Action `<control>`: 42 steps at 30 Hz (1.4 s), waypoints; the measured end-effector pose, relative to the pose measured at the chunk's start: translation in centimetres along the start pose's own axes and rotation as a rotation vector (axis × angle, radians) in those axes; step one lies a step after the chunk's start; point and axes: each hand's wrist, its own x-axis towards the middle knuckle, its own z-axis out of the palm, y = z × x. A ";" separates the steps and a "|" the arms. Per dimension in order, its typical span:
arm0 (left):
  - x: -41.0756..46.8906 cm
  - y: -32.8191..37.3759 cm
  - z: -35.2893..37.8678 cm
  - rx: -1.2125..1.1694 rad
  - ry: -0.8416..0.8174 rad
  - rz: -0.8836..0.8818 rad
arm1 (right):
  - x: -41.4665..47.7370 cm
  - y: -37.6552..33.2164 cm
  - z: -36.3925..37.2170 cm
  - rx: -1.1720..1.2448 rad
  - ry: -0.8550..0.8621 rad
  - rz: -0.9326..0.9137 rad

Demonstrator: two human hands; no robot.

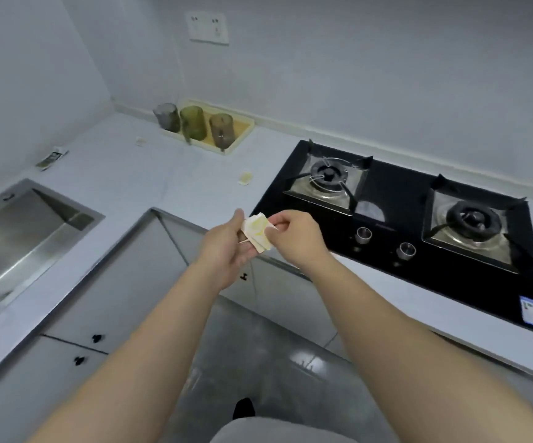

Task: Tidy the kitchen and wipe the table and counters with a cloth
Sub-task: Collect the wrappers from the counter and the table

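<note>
My left hand holds a few small pale yellow packets and a thin toothpick-like stick over the counter's inner corner. My right hand pinches the right edge of the same packets with thumb and fingers. Two more small packets lie loose on the white counter: one packet just left of the stove and another packet further back left. No cloth is in view.
A black two-burner gas stove sits in the counter at right. A steel sink lies at left, with a small printed wrapper behind it. A cream tray holding three upturned cups stands against the back wall. Cabinet doors and grey floor lie below.
</note>
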 end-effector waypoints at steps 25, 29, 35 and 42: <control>19.4 10.5 -10.1 0.011 0.295 -0.111 | 34.9 0.1 11.9 -0.564 -0.152 0.162; 21.5 10.4 -10.4 -0.011 0.318 -0.131 | 38.6 1.0 13.3 -0.659 -0.206 0.162; 23.5 10.6 -11.4 0.015 0.374 -0.135 | 41.4 2.3 14.9 -0.790 -0.294 0.255; 25.4 12.4 -13.1 0.040 0.367 -0.143 | 43.2 2.2 15.5 -0.860 -0.360 0.265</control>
